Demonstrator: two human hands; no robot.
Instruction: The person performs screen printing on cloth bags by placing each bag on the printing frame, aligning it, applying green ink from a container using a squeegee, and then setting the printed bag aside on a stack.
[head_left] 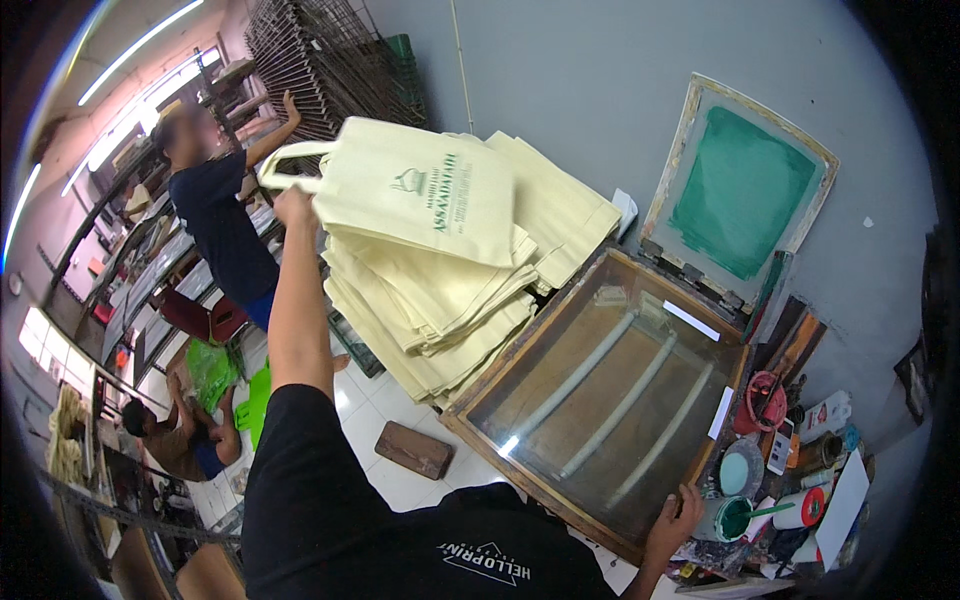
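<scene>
My left arm reaches out to the far left, and my left hand is closed on a cream cloth tote bag near its handle. The bag shows a green print and is over a tall, uneven stack of similar bags. My right hand lies on the near right edge of a wooden-framed glass-topped table, its fingers stretched out and holding nothing. Hinged behind the table, a printing screen with green mesh stands raised against the wall.
Paint tubs, a red bucket and bottles crowd the right side. A brown brick-like block lies on the tiled floor. One person stands by wire racks; another person sits low at left.
</scene>
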